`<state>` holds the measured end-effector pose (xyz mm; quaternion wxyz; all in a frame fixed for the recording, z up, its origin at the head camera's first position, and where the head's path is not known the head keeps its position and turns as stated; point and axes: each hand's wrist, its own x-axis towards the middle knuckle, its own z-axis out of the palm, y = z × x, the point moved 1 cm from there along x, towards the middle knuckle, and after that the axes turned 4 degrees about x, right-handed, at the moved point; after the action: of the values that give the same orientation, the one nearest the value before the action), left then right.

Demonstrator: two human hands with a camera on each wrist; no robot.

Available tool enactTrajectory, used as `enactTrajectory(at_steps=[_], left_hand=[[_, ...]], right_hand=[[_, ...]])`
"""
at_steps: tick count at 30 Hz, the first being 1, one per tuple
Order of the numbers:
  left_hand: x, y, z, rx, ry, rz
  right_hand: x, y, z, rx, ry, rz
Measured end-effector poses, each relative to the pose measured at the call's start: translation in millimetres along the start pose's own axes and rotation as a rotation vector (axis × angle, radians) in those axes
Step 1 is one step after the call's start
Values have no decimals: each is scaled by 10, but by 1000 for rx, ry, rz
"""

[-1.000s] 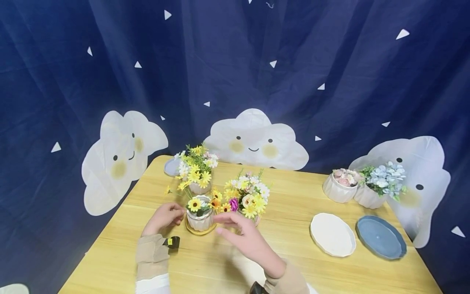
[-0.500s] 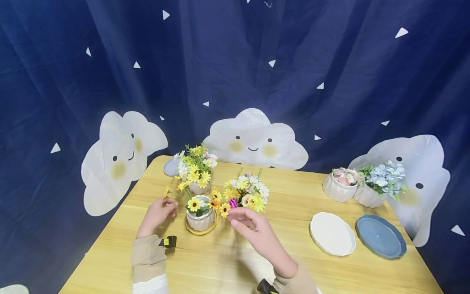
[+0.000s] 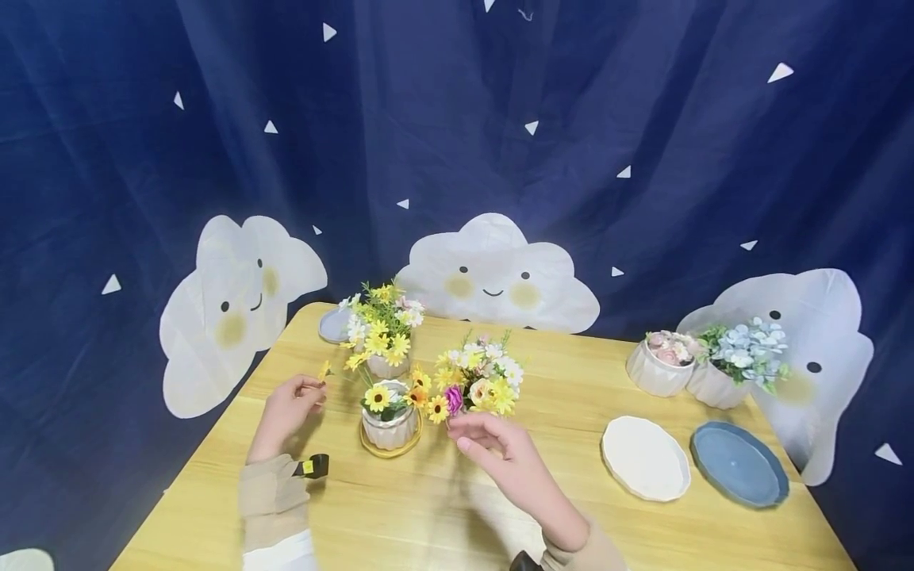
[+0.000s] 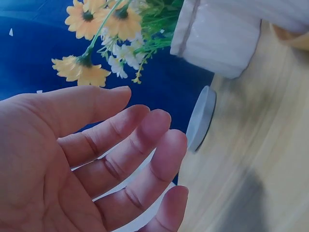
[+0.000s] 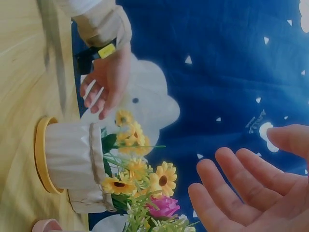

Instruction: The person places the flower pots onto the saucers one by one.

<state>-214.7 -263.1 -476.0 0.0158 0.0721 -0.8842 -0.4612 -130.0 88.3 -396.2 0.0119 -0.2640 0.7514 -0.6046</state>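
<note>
A white pot [image 3: 390, 431] of small sunflowers [image 3: 378, 397] stands on a yellow saucer [image 3: 389, 454], between my two hands. To its left is my left hand [image 3: 289, 408], holding nothing; the left wrist view shows its fingers relaxed and apart. A yellow bloom [image 3: 324, 370] leans out close to those fingertips. My right hand [image 3: 503, 456], also holding nothing, hovers in front of a mixed bouquet [image 3: 481, 377] of white, yellow and purple flowers, partly covering its pot. In the right wrist view its fingers [image 5: 241, 181] are loosely spread.
Behind the sunflowers stands another white pot [image 3: 388, 364] of yellow and white flowers, near a lavender saucer [image 3: 334, 325]. At right are a white saucer [image 3: 646, 458], a blue saucer [image 3: 740, 464], a pot with pink flowers [image 3: 660, 373] and one with blue flowers [image 3: 750, 345].
Both hands have drawn away from the sunflower pot, the left hand to the left and the right hand to the right. The pot and its saucer have stayed in place.
</note>
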Motion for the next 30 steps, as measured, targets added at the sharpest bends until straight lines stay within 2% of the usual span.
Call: enactTrajectory(at_steps=[4,7,12,14,16,21,30], left_hand=[[36,-46,-93,42,2,11],[89,-86,-163,76,2,10],[260,-135,-278,153,-4,31],[345,-139,-310,171,-3,38],[429,-126,-329,196,2,39],[667,-89,-337,251,-4,-8],[1102,-183,-252,215,-7,-63]], right_hand=[[-23,-105,15,-19,-18,31],[-45,-195,27,-34,-46,22],[-86,-224,48,-59,-101,1],[-95,-195,52,-68,-118,9],[-109,-75,52,-76,-132,2],[-164,200,17,-97,-158,7],[-354,316,-187,-120,-176,104]])
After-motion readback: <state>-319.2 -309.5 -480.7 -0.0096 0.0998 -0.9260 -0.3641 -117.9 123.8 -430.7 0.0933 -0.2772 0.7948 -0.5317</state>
